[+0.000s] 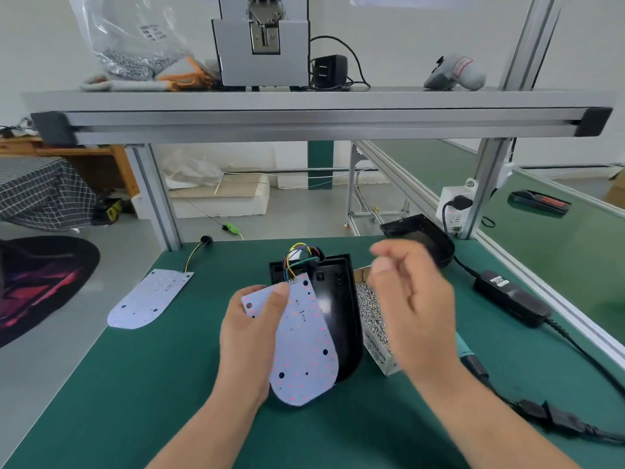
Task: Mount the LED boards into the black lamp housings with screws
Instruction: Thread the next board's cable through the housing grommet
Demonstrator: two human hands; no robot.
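My left hand [248, 336] grips a white LED board [302, 343] by its upper left edge, thumb on top, and holds it tilted over a black lamp housing [341, 306] on the green mat. Coloured wires [301, 257] run from the board's top into the housing. My right hand [411, 299] hovers blurred above a cardboard box of small screws [370, 313], fingers loosely curled; whether it pinches a screw cannot be made out. A second LED board [147, 301] lies flat at the left. Another black housing [422, 236] sits at the back right.
A teal-handled electric screwdriver [468, 357] lies right of the screw box, its black cable and power brick [512, 297] trailing along the right edge. An aluminium shelf [318, 111] spans overhead with a screw feeder [263, 45]. A socket strip [455, 206] hangs on the right post.
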